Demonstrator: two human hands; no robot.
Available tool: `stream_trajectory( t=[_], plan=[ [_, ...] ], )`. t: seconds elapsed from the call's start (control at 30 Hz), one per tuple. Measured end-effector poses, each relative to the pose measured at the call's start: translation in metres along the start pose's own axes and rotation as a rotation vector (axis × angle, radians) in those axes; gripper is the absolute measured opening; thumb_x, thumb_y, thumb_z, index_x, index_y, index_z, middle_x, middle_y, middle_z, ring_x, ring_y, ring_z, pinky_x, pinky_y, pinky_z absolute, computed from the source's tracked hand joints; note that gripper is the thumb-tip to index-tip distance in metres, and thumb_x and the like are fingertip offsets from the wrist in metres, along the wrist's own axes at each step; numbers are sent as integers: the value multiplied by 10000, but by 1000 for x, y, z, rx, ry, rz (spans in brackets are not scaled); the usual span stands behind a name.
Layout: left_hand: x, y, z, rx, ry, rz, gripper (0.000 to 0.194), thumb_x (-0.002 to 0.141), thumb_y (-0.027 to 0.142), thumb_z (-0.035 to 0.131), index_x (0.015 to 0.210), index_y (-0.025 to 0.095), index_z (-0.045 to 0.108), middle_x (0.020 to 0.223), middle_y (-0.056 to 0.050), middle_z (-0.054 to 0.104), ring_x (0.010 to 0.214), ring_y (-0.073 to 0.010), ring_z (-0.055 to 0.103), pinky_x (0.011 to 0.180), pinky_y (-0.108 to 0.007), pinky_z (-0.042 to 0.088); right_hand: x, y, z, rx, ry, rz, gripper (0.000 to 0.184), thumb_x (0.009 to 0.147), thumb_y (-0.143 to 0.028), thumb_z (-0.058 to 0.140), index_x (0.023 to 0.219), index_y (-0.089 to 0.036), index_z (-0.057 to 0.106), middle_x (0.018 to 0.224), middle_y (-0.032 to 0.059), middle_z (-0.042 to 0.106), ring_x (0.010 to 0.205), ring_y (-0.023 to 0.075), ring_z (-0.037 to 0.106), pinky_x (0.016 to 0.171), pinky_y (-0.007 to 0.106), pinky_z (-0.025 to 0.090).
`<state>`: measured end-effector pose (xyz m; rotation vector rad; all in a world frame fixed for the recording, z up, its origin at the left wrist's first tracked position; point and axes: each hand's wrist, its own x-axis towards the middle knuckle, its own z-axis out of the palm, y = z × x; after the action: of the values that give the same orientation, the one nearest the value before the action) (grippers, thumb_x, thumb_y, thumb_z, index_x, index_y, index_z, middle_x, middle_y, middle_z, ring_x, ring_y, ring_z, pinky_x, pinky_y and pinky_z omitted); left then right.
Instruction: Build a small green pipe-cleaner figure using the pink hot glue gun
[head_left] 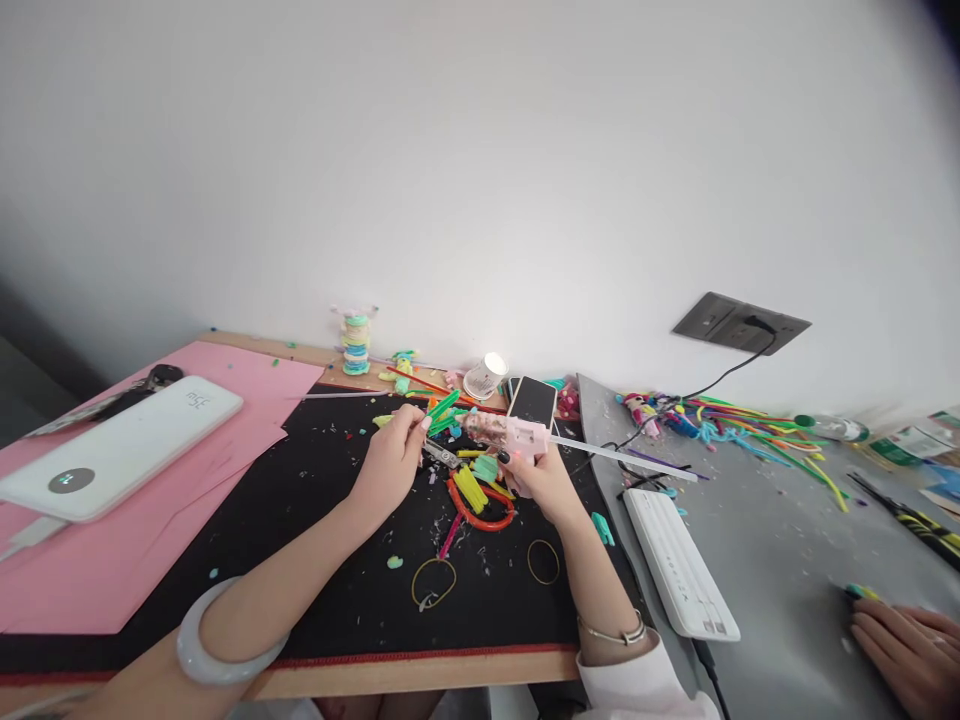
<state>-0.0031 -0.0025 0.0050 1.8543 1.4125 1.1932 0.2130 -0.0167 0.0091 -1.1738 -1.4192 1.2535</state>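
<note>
As left hand (390,460) pinches strips (443,412), right hand (546,482) (curled) grips glue gun (526,436)

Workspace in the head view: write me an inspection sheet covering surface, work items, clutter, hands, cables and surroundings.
Surface: black mat centrally, pink sheets left, grey mat right.
Work items: pink glue gun with long translucent stick; green fuzzy strips.
Clutter: small scraps, red-handled scissors, two rubber bands on the black mat.
Hands: left hand pinches the strips; right hand grips the glue gun.
Cables: black cord plugged into wall outlet; white cable at the left power bank.
Surroundings: pale wall; another person's hand at far right.
</note>
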Motion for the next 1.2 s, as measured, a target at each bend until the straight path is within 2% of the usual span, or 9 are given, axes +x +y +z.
stream_trajectory(
  t=[0.23, 0.5, 0.87, 1.2],
  plan=[
    [-4, 4, 0, 63, -32, 47, 223, 924, 334, 307, 750, 224, 392, 576, 37, 456, 576, -151, 472, 627, -259, 354, -4, 10, 7, -12, -47, -1, 278, 782, -432, 605, 824, -157, 597, 545, -16, 555, 389, 68, 396, 362, 192, 293],
    [-4, 3, 2, 63, -28, 72, 215, 924, 319, 320, 745, 219, 388, 579, 42, 443, 567, -144, 458, 608, -248, 352, -4, 10, 8, -46, -34, 34, 323, 786, -454, 590, 685, -148, 580, 511, -8, 557, 370, 63, 407, 345, 182, 294],
    [-4, 2, 2, 79, -28, 80, 215, 925, 311, 325, 742, 216, 385, 587, 42, 445, 570, -137, 454, 605, -244, 344, -3, 15, 8, -77, -25, 29, 339, 802, -424, 570, 604, -149, 566, 491, -4, 539, 377, 64, 410, 353, 181, 294],
    [-5, 3, 1, 86, -27, 93, 221, 921, 314, 325, 732, 216, 384, 585, 39, 450, 562, -139, 461, 599, -245, 345, -3, 16, 8, -73, -20, 53, 302, 802, -419, 571, 655, -155, 569, 487, -10, 544, 363, 63, 406, 344, 178, 286]
  ],
)
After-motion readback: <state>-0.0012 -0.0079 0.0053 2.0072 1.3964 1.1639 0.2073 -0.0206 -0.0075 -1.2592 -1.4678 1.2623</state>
